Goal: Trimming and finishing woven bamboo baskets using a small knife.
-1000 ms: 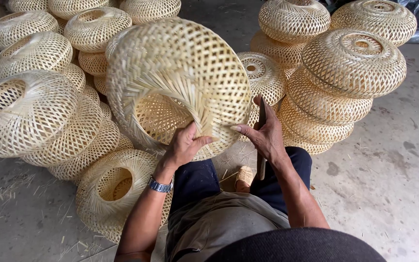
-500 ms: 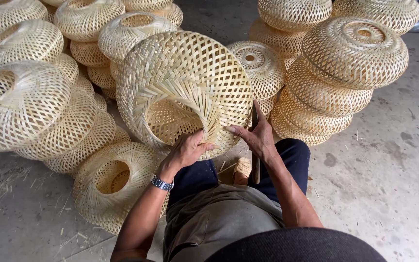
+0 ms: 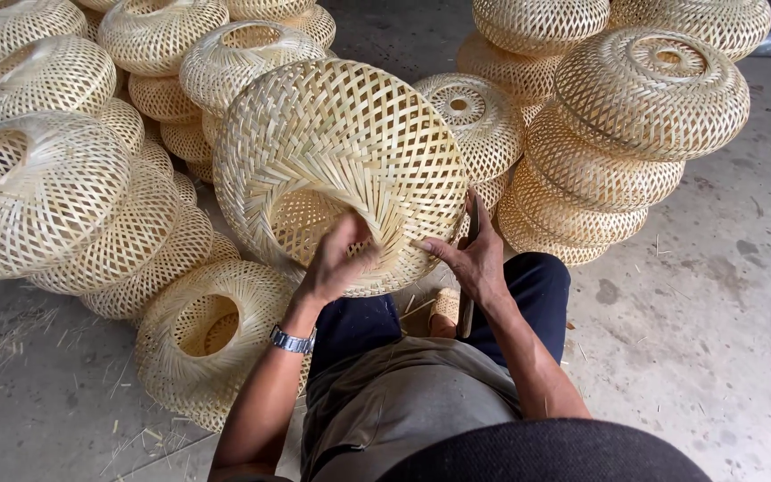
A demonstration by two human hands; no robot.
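A large round woven bamboo basket rests tilted on my knees, its open mouth facing me. My left hand, with a metal watch at the wrist, grips the lower rim of that opening, fingers curled over the loose strips. My right hand presses against the basket's right lower edge with fingers spread, and a thin dark knife-like tool runs under the palm. Whether the right hand clasps the tool firmly is hard to tell.
Stacks of similar woven baskets surround me: a pile at left, one lying by my left knee, a tall stack at right. Bare concrete floor with scattered bamboo shavings lies to the right and left front.
The basket has turned and come closer, its opening now facing me more. My left hand has shifted up onto the rim; my right hand stays at the right edge.
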